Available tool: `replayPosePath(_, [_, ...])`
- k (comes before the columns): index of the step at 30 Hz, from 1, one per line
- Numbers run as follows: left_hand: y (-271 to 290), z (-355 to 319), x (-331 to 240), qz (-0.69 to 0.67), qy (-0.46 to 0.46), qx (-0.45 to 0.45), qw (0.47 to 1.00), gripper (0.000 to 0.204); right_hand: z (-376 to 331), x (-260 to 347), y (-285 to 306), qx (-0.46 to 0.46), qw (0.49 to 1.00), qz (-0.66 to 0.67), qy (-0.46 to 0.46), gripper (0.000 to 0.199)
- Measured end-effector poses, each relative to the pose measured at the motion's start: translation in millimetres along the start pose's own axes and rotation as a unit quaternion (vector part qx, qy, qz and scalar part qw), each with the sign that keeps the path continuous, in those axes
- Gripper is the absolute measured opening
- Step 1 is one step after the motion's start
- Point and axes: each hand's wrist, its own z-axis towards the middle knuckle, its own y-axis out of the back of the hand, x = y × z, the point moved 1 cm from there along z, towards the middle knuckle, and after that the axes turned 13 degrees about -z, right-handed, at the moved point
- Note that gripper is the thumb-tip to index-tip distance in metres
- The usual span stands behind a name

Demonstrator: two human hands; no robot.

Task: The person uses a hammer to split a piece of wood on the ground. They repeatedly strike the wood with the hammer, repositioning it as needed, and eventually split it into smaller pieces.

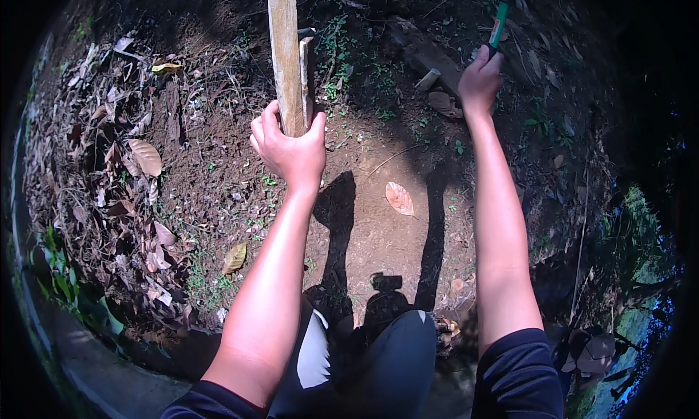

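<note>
My left hand (pixel 295 148) is closed around the near end of a long pale wooden plank (pixel 285 51), which runs away from me past the top edge of the view. Along the plank's right side lies a shorter, narrower piece of wood (pixel 305 73), its near end also within the left hand's grip. Out to the far right, my right hand (pixel 480 82) is wrapped round the handle of a hammer (pixel 500 20) with a green and black grip. The hammer's metal head points away from me, near the top edge, apart from the plank.
Bare brown soil (pixel 378 244) with small green weeds lies before me. A dark slab of wood (pixel 429 51) and a short pale stub (pixel 428 80) rest near the right hand. Dry leaves (pixel 145 157) cover the left side; a single brown leaf (pixel 400 199) lies between my arms.
</note>
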Motion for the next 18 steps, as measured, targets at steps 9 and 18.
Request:
replayPosePath(9, [5, -3, -9, 0.0, -0.003, 0.015, 1.0, 0.061, 24, -78, -23, 0.183, 0.972, -0.148, -0.028, 0.048])
replayPosePath(18, [-22, -6, -15, -0.033, 0.037, 0.004, 0.999, 0.062, -19, -154, -40, 0.236, 0.936, -0.235, -0.113, 0.043])
